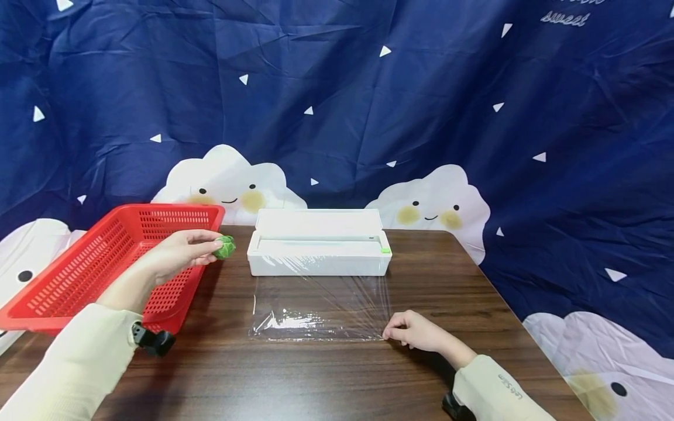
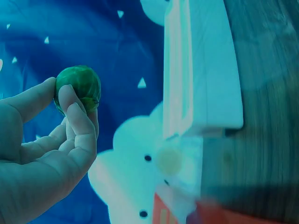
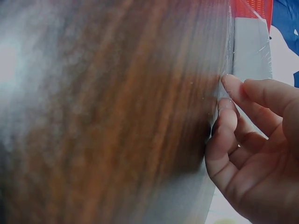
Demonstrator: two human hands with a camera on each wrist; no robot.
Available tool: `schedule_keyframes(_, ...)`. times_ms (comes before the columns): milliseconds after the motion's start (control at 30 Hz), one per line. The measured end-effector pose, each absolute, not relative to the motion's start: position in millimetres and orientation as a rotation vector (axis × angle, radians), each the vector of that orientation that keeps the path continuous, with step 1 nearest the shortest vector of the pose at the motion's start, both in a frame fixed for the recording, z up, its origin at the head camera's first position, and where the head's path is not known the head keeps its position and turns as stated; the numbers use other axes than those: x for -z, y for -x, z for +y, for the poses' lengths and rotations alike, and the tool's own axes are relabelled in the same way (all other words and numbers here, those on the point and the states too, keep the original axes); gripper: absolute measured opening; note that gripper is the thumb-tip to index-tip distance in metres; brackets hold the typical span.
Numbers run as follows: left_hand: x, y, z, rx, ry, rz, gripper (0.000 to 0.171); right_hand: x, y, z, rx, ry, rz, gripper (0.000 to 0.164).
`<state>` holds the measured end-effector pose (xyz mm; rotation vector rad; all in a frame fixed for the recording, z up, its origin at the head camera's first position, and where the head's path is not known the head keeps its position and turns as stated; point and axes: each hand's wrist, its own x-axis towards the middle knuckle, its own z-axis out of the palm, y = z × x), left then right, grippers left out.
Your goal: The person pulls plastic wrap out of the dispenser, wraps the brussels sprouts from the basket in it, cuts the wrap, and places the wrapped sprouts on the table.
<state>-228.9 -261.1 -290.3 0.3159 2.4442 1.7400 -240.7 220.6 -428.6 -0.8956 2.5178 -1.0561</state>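
Between thumb and fingertips my left hand (image 1: 181, 254) pinches a small round green Brussels sprout (image 1: 224, 247), held up beside the red basket's right rim. The left wrist view shows the sprout (image 2: 78, 87) from close by, its leaves wrapped tight. A clear sheet of plastic wrap (image 1: 321, 310) runs forward out of a white wrap dispenser (image 1: 318, 266) and lies over the brown table. My right hand (image 1: 413, 330) pinches the near right corner of that sheet. In the right wrist view the film's edge passes by the fingertips (image 3: 227, 80).
A red perforated plastic basket (image 1: 113, 234) stands at the left of the wooden table (image 1: 295, 374). The dispenser's lid (image 1: 318, 221) is raised at the back. Behind hangs a dark blue curtain (image 1: 337, 88) with white triangles and smiling clouds.
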Motion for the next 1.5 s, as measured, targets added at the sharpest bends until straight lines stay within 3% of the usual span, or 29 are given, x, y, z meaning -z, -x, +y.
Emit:
schedule_keyframes(1000,320,255,-159,-1.885,-0.426,2.194,0.036,428,239,222,1.081,0.9,2.493,0.016)
schedule_keyframes(1500,334,256,-130,-1.878,-0.441,2.128,0.035,426,239,220,1.093,0.892,2.492,0.014)
